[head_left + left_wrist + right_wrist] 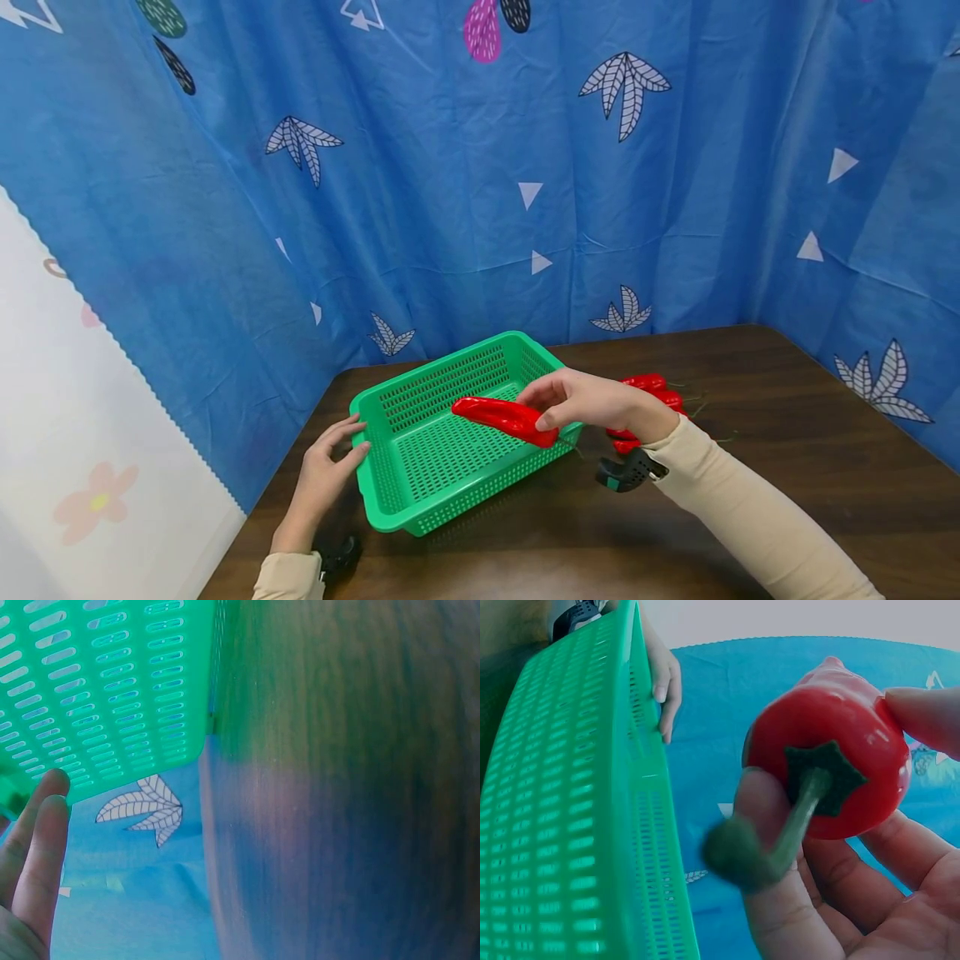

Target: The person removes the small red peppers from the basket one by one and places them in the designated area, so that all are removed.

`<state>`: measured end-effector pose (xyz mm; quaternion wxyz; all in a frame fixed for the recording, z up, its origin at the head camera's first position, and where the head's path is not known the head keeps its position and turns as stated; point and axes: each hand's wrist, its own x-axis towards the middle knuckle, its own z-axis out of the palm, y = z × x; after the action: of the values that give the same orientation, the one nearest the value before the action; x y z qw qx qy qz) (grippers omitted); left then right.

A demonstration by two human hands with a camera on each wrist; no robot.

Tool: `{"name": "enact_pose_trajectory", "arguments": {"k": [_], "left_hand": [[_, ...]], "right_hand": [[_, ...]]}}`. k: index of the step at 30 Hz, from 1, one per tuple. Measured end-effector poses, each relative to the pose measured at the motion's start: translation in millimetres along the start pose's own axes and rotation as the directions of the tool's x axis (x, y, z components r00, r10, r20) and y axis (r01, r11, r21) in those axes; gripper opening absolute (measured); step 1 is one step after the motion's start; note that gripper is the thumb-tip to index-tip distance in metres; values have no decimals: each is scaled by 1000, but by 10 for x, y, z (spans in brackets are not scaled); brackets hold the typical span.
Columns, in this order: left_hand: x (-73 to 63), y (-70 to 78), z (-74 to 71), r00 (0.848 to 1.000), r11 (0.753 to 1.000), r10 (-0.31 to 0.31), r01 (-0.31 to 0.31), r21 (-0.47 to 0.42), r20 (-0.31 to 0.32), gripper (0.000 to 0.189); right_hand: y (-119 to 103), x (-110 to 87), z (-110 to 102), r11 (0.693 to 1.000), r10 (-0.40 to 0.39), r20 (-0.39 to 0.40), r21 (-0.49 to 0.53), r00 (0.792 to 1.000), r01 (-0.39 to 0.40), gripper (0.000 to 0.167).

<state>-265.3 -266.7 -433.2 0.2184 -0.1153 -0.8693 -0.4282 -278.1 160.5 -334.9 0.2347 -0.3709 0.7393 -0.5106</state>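
Observation:
A glossy red chili pepper (495, 416) with a curved green stem is pinched between the thumb and fingers of my right hand (581, 402). It is held over the green plastic basket (450, 501), tip pointing left. The right wrist view shows the pepper (840, 712) stem end first, with the fingers (780, 915) around its underside. At the basket's left end, my left hand (324, 467) rests against the rim with fairly straight fingers. Up close in the left wrist view, two fingertips (52, 806) touch the perforated wall.
Several more red peppers (647, 382) lie on the dark wooden table (750, 400) to the right of the basket, partly hidden behind my right forearm. A blue patterned curtain (450, 208) hangs behind the table, and a white cloth (90, 400) is at the left.

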Motion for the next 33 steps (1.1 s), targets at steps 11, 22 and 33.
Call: {"name": "enact_pose_trajectory", "arguments": {"k": [11, 22, 33], "left_hand": [[1, -6, 10, 1000, 1000, -7, 7, 2, 14, 37], [-12, 33, 0, 1000, 1000, -24, 24, 2, 19, 37], [7, -5, -3, 999, 999, -43, 43, 1, 29, 39]], "right_hand": [[80, -279, -50, 998, -18, -30, -56, 999, 16, 37], [189, -526, -95, 998, -4, -36, -64, 999, 2, 35], [319, -743, -193, 997, 14, -62, -78, 998, -19, 36]]}}
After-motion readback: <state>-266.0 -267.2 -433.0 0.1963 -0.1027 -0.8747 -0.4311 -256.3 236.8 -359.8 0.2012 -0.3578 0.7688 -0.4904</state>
